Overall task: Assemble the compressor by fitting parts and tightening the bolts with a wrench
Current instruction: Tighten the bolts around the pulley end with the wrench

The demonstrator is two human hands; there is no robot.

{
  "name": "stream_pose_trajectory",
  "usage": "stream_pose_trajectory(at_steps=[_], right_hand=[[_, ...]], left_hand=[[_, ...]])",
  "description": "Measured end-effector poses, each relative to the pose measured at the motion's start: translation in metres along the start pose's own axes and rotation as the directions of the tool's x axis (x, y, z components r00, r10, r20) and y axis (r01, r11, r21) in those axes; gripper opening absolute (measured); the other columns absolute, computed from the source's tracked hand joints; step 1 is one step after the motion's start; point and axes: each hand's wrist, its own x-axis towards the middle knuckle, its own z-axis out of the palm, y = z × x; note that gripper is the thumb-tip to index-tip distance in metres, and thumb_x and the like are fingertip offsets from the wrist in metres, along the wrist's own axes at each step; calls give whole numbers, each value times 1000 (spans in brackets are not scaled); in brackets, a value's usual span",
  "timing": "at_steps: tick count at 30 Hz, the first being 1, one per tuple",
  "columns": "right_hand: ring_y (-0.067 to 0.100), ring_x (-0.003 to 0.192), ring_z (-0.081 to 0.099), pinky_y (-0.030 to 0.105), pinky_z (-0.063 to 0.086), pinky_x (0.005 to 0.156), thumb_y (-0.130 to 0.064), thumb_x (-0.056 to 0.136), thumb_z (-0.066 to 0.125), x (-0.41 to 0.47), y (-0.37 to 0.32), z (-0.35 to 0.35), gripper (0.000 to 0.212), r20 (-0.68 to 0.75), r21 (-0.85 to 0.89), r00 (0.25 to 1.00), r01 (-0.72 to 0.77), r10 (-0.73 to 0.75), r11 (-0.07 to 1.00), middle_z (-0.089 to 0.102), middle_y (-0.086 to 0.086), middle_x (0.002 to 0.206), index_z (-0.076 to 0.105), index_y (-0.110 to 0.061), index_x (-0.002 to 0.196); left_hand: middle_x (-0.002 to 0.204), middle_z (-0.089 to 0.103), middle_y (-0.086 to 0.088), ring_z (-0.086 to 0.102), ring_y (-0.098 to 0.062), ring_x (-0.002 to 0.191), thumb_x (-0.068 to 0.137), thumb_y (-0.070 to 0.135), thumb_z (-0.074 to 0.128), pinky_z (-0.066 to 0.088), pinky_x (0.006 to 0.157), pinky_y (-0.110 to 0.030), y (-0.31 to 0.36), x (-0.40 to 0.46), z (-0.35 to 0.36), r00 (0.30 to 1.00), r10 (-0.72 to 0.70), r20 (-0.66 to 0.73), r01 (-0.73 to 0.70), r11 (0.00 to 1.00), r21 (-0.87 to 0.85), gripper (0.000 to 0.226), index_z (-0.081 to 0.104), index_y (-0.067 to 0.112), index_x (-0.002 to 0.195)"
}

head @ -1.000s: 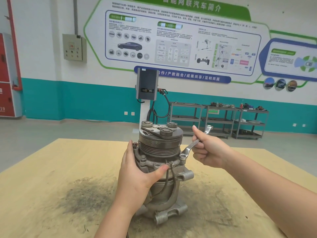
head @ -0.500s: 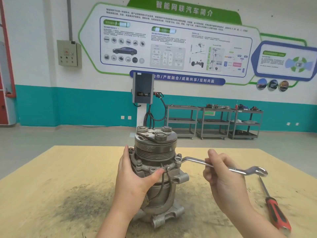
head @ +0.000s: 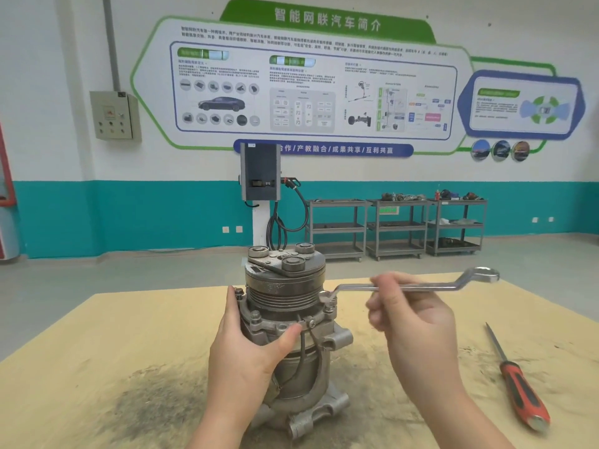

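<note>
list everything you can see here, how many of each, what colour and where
compressor: one, grey metal, upright mid-table
wrench: one, silver, ring end on a compressor bolt
screwdriver: one, red and black handle, lying on table at right
table: one, tan wood, dark stain near its middle
carts: three, grey, along the far wall
charging post: one, grey, behind the table
electrical box: one, beige, wall at left
wall poster: one, white and green
left hand: holds the compressor
right hand: holds the wrench

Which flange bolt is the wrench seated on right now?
The bolt on the compressor's right side. The wrench's ring end sits over it; the front and left bolts are bare.
</note>
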Motion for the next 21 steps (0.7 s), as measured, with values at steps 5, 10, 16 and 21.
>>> stream_pose_trajectory(at_steps=[5, 10, 16, 21], right_hand=[[10, 50, 53, 19, 46, 48, -33, 85, 54, 12, 12, -23, 28, -92, 389, 961, -208, 262, 898, 58, 3, 58, 59, -6, 84], [9, 54, 56, 18, 48, 50, -26, 91, 52, 11, 21, -22, 24, -9, 396, 956, -265, 293, 879, 60, 4, 60, 60, -5, 87], [13, 54, 56, 20, 47, 53, -35, 86, 52, 7, 23, -16, 32, 29, 150, 993, -118, 115, 982, 65, 7, 64, 61, -5, 91], [15, 52, 57, 22, 47, 51, -35, 87, 48, 19, 15, -16, 33, 137, 105, 980, -157, 142, 982, 64, 9, 62, 60, -4, 88]], left_hand=[[125, 46, 37, 47, 9, 121, 46, 74, 70, 38, 100, -21, -2, 1, -1, 1000, 5, -1, -5, 1000, -6, 128, 13, 35, 154], [143, 47, 16, 45, -6, 132, 47, 76, 69, 38, 112, -37, 2, -3, 0, 1000, 2, 4, -2, 1000, 13, 131, 11, 31, 155], [146, 46, 11, 45, -9, 133, 48, 78, 68, 38, 113, -42, 7, -6, 1, 1000, -5, -6, 5, 1000, 18, 130, 10, 30, 155], [148, 42, 13, 42, -9, 135, 49, 79, 67, 37, 113, -43, 8, -6, 1, 1000, -1, -7, 1, 1000, 23, 130, 10, 31, 155]])
